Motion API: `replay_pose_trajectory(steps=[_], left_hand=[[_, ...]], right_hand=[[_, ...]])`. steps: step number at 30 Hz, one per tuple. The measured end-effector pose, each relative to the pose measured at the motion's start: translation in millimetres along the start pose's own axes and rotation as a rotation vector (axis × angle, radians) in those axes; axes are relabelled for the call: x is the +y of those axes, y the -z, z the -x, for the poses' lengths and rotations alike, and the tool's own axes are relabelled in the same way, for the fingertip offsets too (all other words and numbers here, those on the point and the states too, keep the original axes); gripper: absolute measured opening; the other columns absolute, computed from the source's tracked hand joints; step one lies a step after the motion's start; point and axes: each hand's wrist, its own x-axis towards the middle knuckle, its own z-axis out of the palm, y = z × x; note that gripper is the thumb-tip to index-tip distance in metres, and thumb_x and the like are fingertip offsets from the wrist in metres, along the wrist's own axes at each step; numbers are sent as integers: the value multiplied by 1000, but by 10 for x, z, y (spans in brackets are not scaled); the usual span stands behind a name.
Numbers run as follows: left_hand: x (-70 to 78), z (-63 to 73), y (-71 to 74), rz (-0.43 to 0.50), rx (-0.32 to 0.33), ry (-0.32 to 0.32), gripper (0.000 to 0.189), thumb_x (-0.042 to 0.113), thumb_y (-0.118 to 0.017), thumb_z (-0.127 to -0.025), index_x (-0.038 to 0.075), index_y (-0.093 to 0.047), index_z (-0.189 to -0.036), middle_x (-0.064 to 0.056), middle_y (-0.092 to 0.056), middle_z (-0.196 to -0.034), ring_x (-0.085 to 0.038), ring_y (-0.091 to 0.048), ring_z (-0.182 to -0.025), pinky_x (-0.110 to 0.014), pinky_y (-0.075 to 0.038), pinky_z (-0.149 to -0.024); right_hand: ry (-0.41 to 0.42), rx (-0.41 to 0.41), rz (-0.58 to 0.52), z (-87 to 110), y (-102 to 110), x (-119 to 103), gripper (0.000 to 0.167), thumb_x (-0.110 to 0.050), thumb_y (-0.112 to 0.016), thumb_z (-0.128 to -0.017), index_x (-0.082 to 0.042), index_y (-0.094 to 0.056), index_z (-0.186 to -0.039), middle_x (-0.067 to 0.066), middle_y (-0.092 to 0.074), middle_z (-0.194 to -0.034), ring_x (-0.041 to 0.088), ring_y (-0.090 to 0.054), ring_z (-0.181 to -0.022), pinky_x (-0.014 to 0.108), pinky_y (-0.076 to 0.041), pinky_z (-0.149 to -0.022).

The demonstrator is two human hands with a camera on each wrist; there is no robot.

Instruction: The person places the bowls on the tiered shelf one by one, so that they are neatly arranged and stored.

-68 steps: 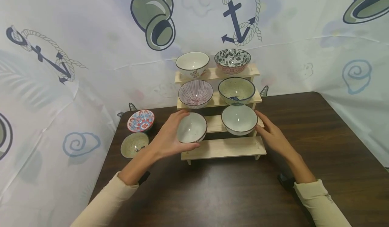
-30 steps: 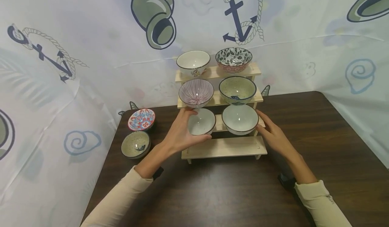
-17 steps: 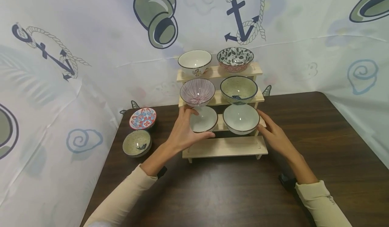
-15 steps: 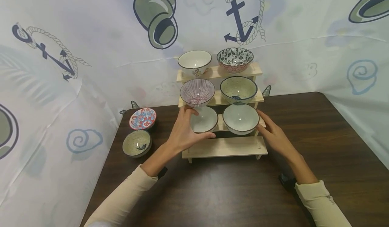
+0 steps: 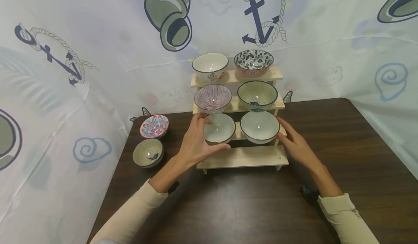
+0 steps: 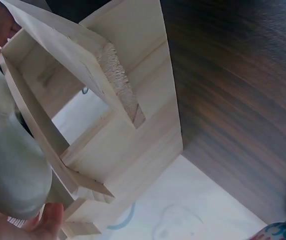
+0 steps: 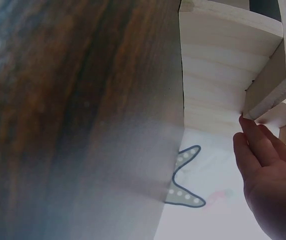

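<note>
A white bowl with a dark rim [image 5: 220,128] is at the left of the second step from the bottom of a wooden tiered stand [image 5: 243,157]. My left hand [image 5: 197,138] grips this bowl from the left, fingers at its far side and thumb along the near side. In the left wrist view, fingertips [image 6: 50,220] show right at the pale bowl [image 6: 17,170]. A matching white bowl [image 5: 259,126] sits to its right on the same step. Beside that one is my right hand [image 5: 298,146], its fingers extended against the stand's right end in the right wrist view.
Higher up stand a purple-striped bowl [image 5: 213,98], a green bowl [image 5: 257,95], a white floral bowl [image 5: 210,66] and a black-leaf bowl [image 5: 253,63]. A red-and-blue bowl [image 5: 154,126] and a speckled bowl [image 5: 148,153] sit on the dark table [image 5: 228,207] at left.
My left hand has carried the white bowl rightward and back onto the step, close to its matching bowl. The right hand has stayed at the right end of the stand.
</note>
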Motion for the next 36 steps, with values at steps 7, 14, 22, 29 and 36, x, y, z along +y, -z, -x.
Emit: replay_pose_trajectory(steps=[7,14,22,29,36], left_hand=[[-37,82,131,2,-1,-16,92,64,-88,-69,12,-51,-135,-8,-45,-154,-25,-46,-141,-52,-51,-106],[-74,131,265,-14,-11,-12,94,64,-87,-70,12,-51,-140,-6,-46,-155,-25,-43,-145,-55,-49,-108],[-154,209,360,-34,-25,50,97,65,-86,-70,12,-52,-144,-9,-45,-158,-27,-43,-146,-58,-48,-109],[-220,259,454,-42,-18,84,96,63,-85,-72,12,-51,-146,-9,-45,-157,-27,-42,-147,-58,-46,-111],[-305,307,550,-31,34,80,96,56,-88,-72,9,-51,-146,-12,-48,-154,-30,-44,-146,-57,-41,-115]], right_hand=[[0,1,-2,3,-1,-19,65,-35,-49,-110,-28,-20,-166,21,-34,-166,49,-48,-141,67,-46,-106],[6,-3,-3,-9,-6,-25,65,-34,-51,-109,-29,-20,-166,21,-34,-166,48,-47,-142,66,-46,-106],[-8,-3,10,10,3,-18,66,-36,-50,-109,-31,-18,-167,21,-31,-167,51,-46,-142,68,-47,-104],[-6,-3,13,22,5,-17,66,-35,-50,-109,-29,-18,-167,21,-29,-168,51,-44,-144,69,-46,-106],[-4,-4,15,16,6,-13,66,-36,-50,-109,-29,-17,-167,20,-30,-168,51,-45,-143,69,-47,-104]])
